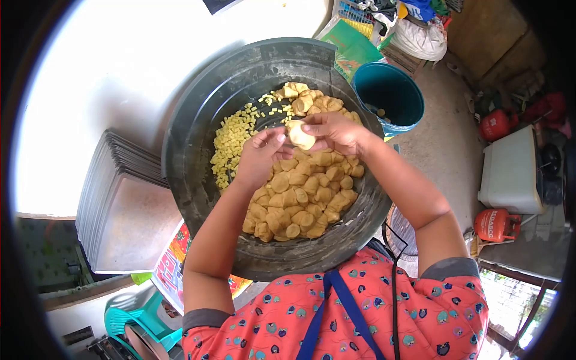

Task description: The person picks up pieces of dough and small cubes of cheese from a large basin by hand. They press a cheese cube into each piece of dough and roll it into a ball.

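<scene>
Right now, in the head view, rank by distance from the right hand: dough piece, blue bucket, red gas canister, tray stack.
1. Dough piece, held at the right hand's fingertips.
2. Blue bucket, beside the basin.
3. Red gas canister and tray stack, opposite sides: too close to call.

Both hands meet over the black basin — left hand and right hand pinching one dough piece, seemingly folded, above shaped pieces; yellow cubes lie toward the left wall.

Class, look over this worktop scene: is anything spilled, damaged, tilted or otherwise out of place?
Nothing stands out. Both hands, left hand and right hand, hold one dough piece over the black basin. The dough pieces and yellow cubes all lie inside it; none spilled.
</scene>
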`<move>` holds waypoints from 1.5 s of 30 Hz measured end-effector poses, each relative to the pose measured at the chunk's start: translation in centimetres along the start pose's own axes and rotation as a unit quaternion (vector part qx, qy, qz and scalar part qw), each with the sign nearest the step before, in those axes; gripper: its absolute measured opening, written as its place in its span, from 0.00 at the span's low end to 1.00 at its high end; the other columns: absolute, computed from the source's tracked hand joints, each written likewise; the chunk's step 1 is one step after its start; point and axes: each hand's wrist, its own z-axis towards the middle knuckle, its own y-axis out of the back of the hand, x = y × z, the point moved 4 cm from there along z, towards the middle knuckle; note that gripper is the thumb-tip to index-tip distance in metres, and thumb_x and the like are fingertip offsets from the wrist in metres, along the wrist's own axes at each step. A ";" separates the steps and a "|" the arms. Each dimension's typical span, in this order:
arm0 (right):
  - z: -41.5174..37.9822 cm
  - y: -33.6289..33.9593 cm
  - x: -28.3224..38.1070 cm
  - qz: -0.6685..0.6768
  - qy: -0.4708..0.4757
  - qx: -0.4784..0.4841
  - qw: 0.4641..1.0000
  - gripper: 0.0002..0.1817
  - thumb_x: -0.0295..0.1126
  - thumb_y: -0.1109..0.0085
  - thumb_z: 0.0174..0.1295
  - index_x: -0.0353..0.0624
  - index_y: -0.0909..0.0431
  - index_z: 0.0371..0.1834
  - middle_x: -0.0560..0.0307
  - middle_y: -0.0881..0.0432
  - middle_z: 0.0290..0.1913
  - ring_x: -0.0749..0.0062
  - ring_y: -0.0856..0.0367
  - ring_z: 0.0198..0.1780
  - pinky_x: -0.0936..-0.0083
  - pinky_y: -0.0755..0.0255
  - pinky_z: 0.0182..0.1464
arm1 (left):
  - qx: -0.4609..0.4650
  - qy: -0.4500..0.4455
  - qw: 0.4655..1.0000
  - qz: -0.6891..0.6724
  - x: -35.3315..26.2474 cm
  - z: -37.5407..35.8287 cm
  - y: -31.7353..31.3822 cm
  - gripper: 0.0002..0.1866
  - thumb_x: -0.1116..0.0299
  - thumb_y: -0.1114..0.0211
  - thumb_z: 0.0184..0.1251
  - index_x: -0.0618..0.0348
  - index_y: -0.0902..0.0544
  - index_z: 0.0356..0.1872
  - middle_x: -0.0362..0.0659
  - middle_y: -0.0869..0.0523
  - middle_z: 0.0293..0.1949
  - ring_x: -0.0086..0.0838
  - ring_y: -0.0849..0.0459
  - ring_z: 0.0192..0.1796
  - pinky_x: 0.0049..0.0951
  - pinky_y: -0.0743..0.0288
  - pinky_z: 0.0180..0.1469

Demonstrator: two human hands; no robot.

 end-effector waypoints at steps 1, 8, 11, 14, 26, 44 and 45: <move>-0.1 0.7 0.6 -0.021 -0.003 -0.014 1.000 0.22 0.36 0.41 0.60 0.31 0.29 0.52 0.54 0.21 0.45 0.71 0.21 0.44 0.78 0.22 0.43 | -0.014 0.001 1.000 0.006 -0.5 0.0 0.2 0.16 0.69 0.41 0.65 0.66 0.26 0.51 0.47 0.19 0.42 0.26 0.19 0.36 0.26 0.22 0.39; -3.4 14.8 5.7 -0.002 0.184 -0.357 0.916 0.20 0.31 0.46 0.63 0.33 0.32 0.56 0.48 0.23 0.45 0.65 0.21 0.44 0.71 0.24 0.45 | -0.221 -0.147 0.892 0.366 0.5 3.6 14.9 0.14 0.75 0.48 0.57 0.61 0.21 0.44 0.40 0.18 0.35 0.21 0.24 0.31 0.18 0.29 0.37; -3.8 18.3 4.9 0.045 0.076 -0.436 0.896 0.25 0.35 0.48 0.63 0.36 0.39 0.62 0.44 0.28 0.52 0.54 0.24 0.48 0.59 0.28 0.50 | -0.249 -0.029 0.878 0.409 1.5 3.3 17.9 0.12 0.70 0.44 0.58 0.63 0.19 0.40 0.43 0.18 0.33 0.23 0.23 0.33 0.22 0.29 0.38; -3.1 14.5 4.7 -0.021 0.090 -0.402 0.911 0.28 0.35 0.47 0.63 0.40 0.42 0.65 0.48 0.28 0.54 0.56 0.25 0.49 0.61 0.29 0.49 | -0.223 0.054 0.840 0.492 3.6 4.2 15.8 0.17 0.61 0.39 0.56 0.67 0.19 0.38 0.53 0.16 0.36 0.40 0.18 0.42 0.34 0.26 0.46; 12.3 -1.2 -3.2 -0.618 0.091 0.000 0.781 0.18 0.35 0.41 0.53 0.41 0.22 0.48 0.46 0.19 0.45 0.57 0.20 0.47 0.69 0.28 0.50 | 0.038 0.178 0.728 0.661 9.0 3.5 9.8 0.26 0.58 0.26 0.39 0.68 0.21 0.35 0.55 0.17 0.36 0.44 0.18 0.41 0.36 0.26 0.41; 19.4 -2.5 -8.1 -0.599 0.117 -0.182 0.771 0.12 0.34 0.38 0.45 0.41 0.22 0.33 0.48 0.19 0.37 0.57 0.20 0.40 0.64 0.26 0.43 | -0.155 0.079 0.959 0.222 5.9 4.8 12.5 0.13 0.76 0.40 0.51 0.67 0.21 0.40 0.43 0.18 0.32 0.25 0.19 0.29 0.24 0.26 0.29; 19.2 -2.0 -7.6 -0.571 0.129 -0.176 0.791 0.13 0.34 0.37 0.44 0.40 0.22 0.33 0.48 0.19 0.36 0.56 0.19 0.38 0.65 0.26 0.41 | -0.161 0.074 0.966 0.189 5.3 4.4 11.9 0.12 0.77 0.40 0.52 0.66 0.22 0.40 0.43 0.18 0.32 0.25 0.20 0.28 0.23 0.27 0.28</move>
